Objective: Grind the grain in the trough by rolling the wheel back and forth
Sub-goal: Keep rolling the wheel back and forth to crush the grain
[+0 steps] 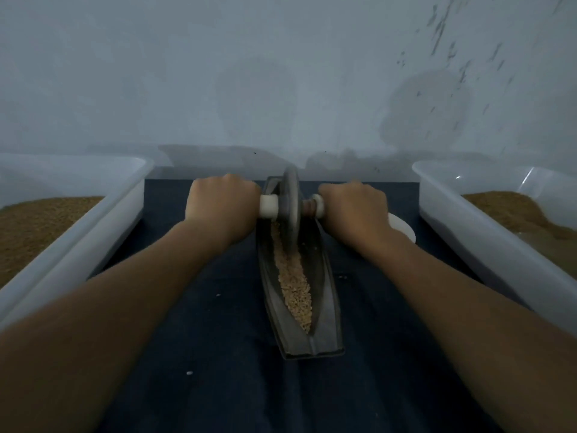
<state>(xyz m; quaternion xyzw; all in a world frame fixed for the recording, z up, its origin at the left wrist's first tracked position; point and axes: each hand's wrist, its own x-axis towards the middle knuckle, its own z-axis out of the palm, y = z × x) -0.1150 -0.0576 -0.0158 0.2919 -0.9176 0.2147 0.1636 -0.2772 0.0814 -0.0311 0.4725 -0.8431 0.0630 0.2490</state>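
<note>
- Head view: the left hand (223,206) and right hand (354,210) each grip the axle handle (268,206) on either side of the wheel (291,207).
- The wheel stands upright at the trough's (324,310) far end.
- Grain (296,285) lies along the trough's groove, nearer the camera.

left white tub (109,220): brown granules | right white tub (462,226): brown granules | dark cloth (218,339) beneath | stained wall (281,73) behind

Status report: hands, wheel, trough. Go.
Left hand and right hand each grip the handles. Wheel upright at far end of trough. Grain lies along it. Nothing blocking.
</note>
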